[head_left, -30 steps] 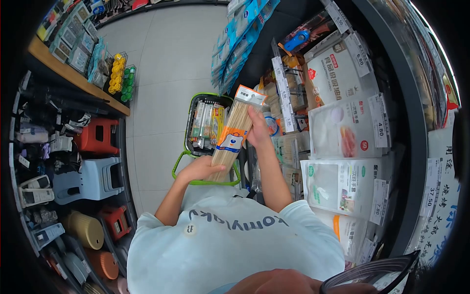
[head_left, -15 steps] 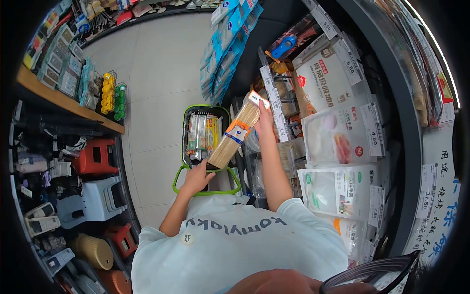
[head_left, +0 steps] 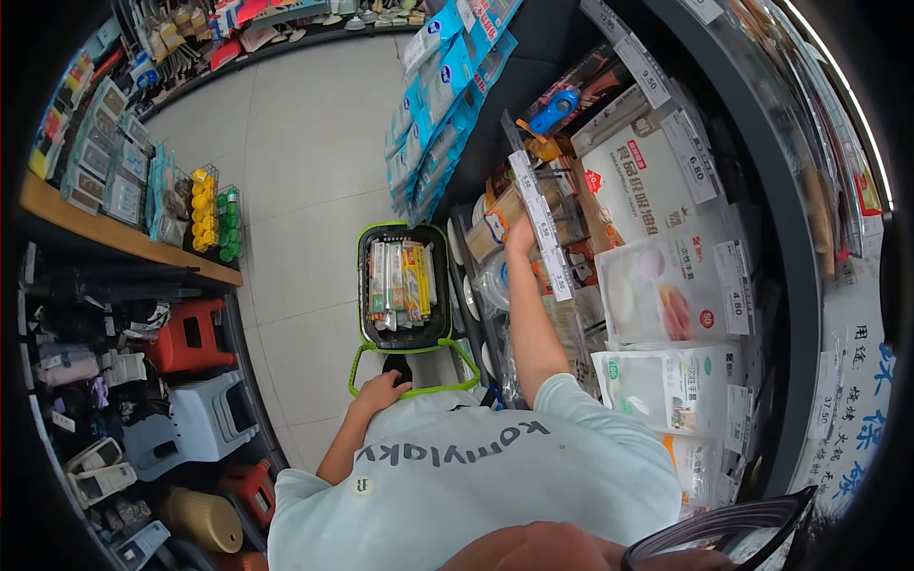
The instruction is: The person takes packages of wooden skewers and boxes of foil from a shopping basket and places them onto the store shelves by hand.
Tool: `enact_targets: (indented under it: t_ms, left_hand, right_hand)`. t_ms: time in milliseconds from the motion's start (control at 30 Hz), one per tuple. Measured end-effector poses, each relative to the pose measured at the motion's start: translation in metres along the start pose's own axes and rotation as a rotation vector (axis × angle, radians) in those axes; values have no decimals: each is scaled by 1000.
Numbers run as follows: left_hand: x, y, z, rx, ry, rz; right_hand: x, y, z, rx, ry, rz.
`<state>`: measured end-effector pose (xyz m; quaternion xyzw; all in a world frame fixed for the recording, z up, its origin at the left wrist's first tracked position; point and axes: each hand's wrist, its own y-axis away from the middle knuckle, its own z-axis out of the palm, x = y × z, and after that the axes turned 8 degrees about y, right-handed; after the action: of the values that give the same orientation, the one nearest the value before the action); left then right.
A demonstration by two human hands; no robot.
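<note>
My right hand (head_left: 520, 236) reaches into the shelf rack and is closed on a pack of bamboo skewers (head_left: 490, 231) with an orange band. A price strip (head_left: 543, 224) crosses in front, so some of the fingers are hidden. Lower down, my left hand (head_left: 381, 391) lies over the green handle (head_left: 462, 384) of a shopping basket, with its fingers bent round it. The black basket (head_left: 365, 285) with a green rim stands on the floor ahead of me. Inside lie several long, thin packages (head_left: 405, 281), white, yellow and red.
Blue hanging packs (head_left: 443, 109) jut out over the aisle above the basket. To the right, shelves hold packs of disposable gloves (head_left: 657, 285) and absorbent paper (head_left: 638, 171). On the left are stools (head_left: 195, 400) and wire baskets of yellow bottles (head_left: 204, 209). Tiled floor (head_left: 295, 247) runs between.
My right hand has carried the skewer pack from above the basket up and right into the shelf rack. My left hand has left the pack's lower end and moved down onto the basket handle.
</note>
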<state>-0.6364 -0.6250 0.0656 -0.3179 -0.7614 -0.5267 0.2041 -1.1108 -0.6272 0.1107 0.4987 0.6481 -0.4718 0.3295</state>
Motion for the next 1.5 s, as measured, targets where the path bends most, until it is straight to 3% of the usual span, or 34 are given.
enact_targets:
  t_ms: [33, 167, 367, 1100, 1267, 1300, 1367, 1400, 1500]
  left_hand:
    - [-3, -3, -1, -6, 2, 0]
    - [-13, -12, -8, 22, 12, 25]
    - [-19, -26, -17, -7, 22, 42]
    - [-26, -28, -34, 22, 117, 125]
    - [-39, -22, -24, 80, 158, 126]
    - [-42, -21, -21, 97, 169, 126]
    - [-39, -14, -20, 104, 145, 110]
    - [-38, -12, -19, 103, 118, 95]
    - [-39, -3, -6, 165, 45, 109]
  right_hand:
    - [9, -6, 5, 9, -66, -68]
    - [-69, -13, -6, 108, 34, -210]
    - [-86, -30, -3, 138, 77, -240]
    - [-2, -61, 22, 137, 94, 167]
    - [78, -53, 38, 165, 76, 368]
    - [-4, 1, 23, 301, 113, 307]
    - [43, 70, 27, 129, 219, 281]
    - [88, 111, 29, 36, 403, 149]
    - [66, 236, -20, -565, 444, 89]
